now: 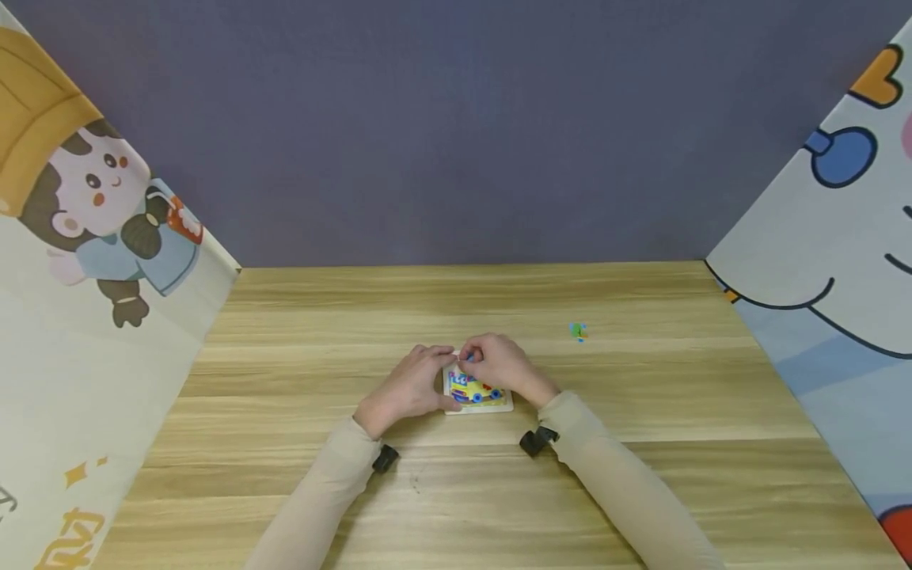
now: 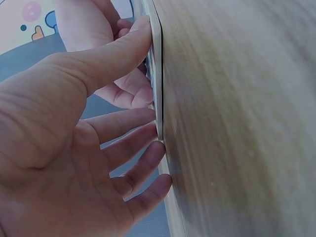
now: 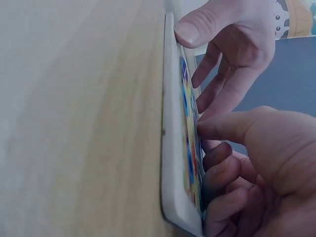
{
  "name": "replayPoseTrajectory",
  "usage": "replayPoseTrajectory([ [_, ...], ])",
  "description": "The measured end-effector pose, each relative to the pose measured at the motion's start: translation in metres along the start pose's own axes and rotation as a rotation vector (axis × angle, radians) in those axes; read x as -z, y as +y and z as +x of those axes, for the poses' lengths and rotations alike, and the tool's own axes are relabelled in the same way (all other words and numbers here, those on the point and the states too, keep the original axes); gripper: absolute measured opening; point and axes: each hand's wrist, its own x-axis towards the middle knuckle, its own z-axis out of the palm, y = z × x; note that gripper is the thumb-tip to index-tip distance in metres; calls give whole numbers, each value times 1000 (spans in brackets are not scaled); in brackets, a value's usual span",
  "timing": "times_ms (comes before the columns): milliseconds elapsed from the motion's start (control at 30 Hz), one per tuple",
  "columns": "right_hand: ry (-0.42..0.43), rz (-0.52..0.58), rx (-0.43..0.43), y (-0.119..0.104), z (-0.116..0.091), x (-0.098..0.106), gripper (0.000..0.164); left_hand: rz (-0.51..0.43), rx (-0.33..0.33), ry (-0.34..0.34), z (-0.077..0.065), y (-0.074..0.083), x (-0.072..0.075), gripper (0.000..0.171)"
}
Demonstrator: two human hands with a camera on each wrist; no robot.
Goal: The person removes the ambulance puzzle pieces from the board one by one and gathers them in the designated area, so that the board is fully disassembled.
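Note:
A small jigsaw puzzle board [image 1: 499,407] with a pale rim and a bright yellow vehicle picture lies flat on the table. My left hand [image 1: 408,385] spans its left side, the thumb on the near corner and the fingertips at the far edge. In the left wrist view, the little finger of that left hand [image 2: 74,143] reaches past the board to the tabletop. My right hand [image 1: 500,366] bends over the board's far part, pinching a small blue puzzle piece [image 1: 469,359] close over the picture. Its fingers mostly hide the piece.
A loose green and blue puzzle piece [image 1: 579,332] lies on the wooden table [image 1: 321,317], beyond the board to the right. A dark panel [image 1: 456,142] rises behind the table, and cartoon-printed panels [image 1: 819,261] stand at both sides.

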Motion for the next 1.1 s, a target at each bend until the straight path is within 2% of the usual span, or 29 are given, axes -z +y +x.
replayPoseTrajectory([
  [267, 12, 58, -8, 3, 0, -1, 11, -7, 10, 3, -1, 1, 0, 84],
  [567, 22, 129, 46, 9, -1, 2, 18, -8, 15, 4, 0, 2, 0, 86],
  [700, -11, 124, 78, 15, -1, 5, 20, -3, 14, -2, 0, 1, 0, 87],
  [933, -73, 51, 122, 19, -6, 15, 39, 7, 12, -2, 0, 0, -1, 89],
  [1100, -104, 104, 158, 22, -8, 20, 38, 8, 12, -1, 0, 0, -1, 89],
])
